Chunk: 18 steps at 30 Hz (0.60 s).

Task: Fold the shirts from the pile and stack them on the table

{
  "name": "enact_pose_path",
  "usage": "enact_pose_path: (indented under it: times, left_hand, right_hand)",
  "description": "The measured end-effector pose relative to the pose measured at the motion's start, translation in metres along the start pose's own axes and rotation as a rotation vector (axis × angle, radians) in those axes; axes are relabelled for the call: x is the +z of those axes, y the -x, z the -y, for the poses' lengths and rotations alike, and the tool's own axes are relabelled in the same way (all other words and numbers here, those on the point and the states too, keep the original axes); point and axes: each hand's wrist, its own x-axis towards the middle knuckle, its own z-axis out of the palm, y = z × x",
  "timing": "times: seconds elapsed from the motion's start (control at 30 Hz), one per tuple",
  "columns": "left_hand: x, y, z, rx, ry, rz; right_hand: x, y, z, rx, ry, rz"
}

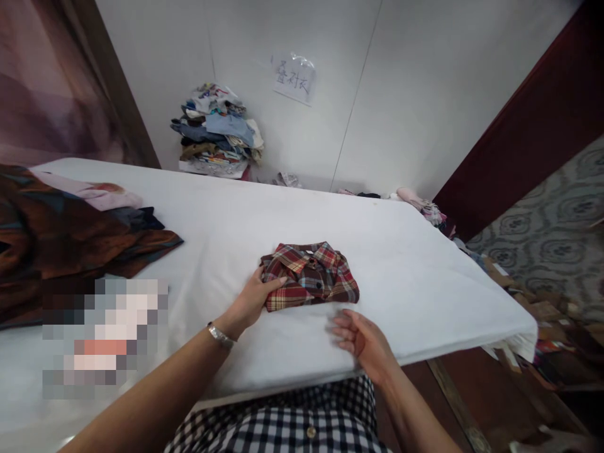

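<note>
A red, brown and cream plaid shirt (321, 277) lies folded into a compact bundle on the white-covered table (415, 270). Its collar is at the far side, and dark buttons show down the front. At the shirt's left edge is my left hand (252, 299), with the thumb on top and the other fingers partly hidden at the side; it grips that edge. My right hand (361, 336) hovers near the shirt's front right corner, apart from it. Its fingers are spread, slightly blurred, and hold nothing.
Brown-orange clothing (70, 245) and a pink garment (104, 195) cover the table's left side. Behind the table stands a tall clothes pile (219, 132). More rolled clothes (419, 204) lie at the far right edge. A handwritten paper sign (293, 80) hangs on the wall.
</note>
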Motion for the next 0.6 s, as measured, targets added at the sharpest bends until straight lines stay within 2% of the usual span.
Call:
enact_pose_path:
  times: [0.1, 0.23, 0.33, 0.4, 0.5, 0.6]
  left_hand:
    - [0.009, 0.006, -0.004, 0.013, 0.078, 0.004]
    - [0.011, 0.012, 0.005, 0.037, 0.034, -0.038]
    - [0.006, 0.015, 0.018, 0.123, -0.080, -0.102]
    - [0.002, 0.017, 0.025, 0.173, -0.185, -0.152]
    - [-0.003, 0.019, 0.032, 0.189, -0.307, -0.194]
    - [-0.002, 0.020, 0.031, 0.192, -0.349, -0.188]
  right_hand:
    - [0.024, 0.002, -0.005, 0.143, -0.151, 0.186]
    - [0.049, -0.025, 0.000, 0.129, -0.262, 0.263]
    - [0.065, -0.042, 0.002, 0.077, -0.304, 0.219]
    - [0.075, -0.048, -0.001, 0.036, -0.310, 0.145]
    - [0.084, -0.050, -0.008, -0.020, -0.312, 0.031]
    - [0.086, -0.052, -0.009, -0.041, -0.319, 0.000]
